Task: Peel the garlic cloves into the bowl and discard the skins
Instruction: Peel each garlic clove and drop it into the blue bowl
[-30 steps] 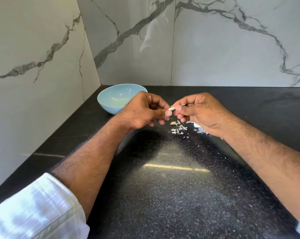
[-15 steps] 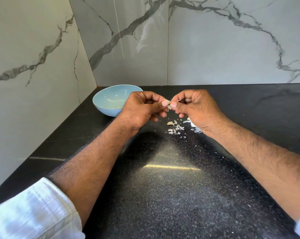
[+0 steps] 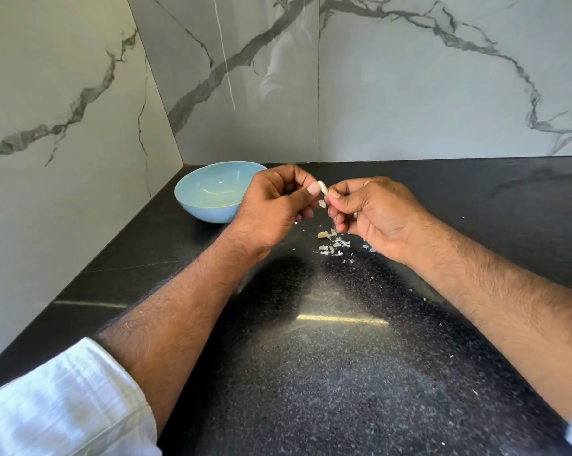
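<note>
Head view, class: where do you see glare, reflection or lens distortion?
Head view: a bright glare streak lies on the black countertop between the forearms; the glossy marble wall holds a faint reflection of the person; wide-angle distortion tilts the wall seams; the garlic cloves' skins look sharp.

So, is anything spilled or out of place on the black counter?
Yes. Pale garlic skin flakes lie scattered on the black speckled stone counter, below both hands, not yet discarded. The light blue round bowl stands upright near the corner; nothing looks damaged.
</note>
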The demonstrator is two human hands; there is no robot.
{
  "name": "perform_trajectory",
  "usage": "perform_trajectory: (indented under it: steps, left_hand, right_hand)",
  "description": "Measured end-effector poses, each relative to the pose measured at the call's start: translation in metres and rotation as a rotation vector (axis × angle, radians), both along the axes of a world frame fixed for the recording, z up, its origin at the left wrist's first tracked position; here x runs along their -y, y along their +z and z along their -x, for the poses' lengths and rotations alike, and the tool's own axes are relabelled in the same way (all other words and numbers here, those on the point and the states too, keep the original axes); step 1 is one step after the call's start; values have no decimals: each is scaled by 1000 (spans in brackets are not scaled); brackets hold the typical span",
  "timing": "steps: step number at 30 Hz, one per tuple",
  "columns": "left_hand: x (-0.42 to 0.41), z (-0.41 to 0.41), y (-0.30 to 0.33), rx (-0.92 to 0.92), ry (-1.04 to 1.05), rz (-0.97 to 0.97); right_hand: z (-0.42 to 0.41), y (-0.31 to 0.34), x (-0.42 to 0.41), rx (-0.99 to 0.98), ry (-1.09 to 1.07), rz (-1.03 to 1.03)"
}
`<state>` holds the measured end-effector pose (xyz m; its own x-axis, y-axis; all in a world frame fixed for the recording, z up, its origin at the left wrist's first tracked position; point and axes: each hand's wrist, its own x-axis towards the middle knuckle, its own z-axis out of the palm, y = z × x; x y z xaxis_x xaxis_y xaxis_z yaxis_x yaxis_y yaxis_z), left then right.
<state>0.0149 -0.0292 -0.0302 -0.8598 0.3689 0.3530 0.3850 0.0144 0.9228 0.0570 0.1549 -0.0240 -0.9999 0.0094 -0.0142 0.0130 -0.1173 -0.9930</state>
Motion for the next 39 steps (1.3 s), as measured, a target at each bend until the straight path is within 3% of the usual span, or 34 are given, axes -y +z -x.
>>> perform_trajectory:
  steps: [7, 13, 18, 24, 29, 36, 39]
  left_hand:
    - [-2, 0, -3, 8, 42, 22]
    - [3, 0, -3, -42, 74, 102]
    - [6, 2, -1, 4, 94, 12]
    - [9, 5, -1, -47, 94, 73]
    - [9, 6, 0, -76, 98, 69]
    - [11, 4, 1, -137, 158, 203]
    - [19, 5, 7, -102, 166, 370]
  right_hand:
    - [4, -6, -3, -113, -126, -77]
    - [5, -9, -5, -161, -100, -108]
    - [3, -5, -6, -153, -96, -112]
    - [2, -4, -7, -147, -123, -304]
    - [1, -4, -4, -184, -137, -332]
    - [0, -6, 0, -239, -119, -282]
    - [3, -8, 1, -272, -152, -364]
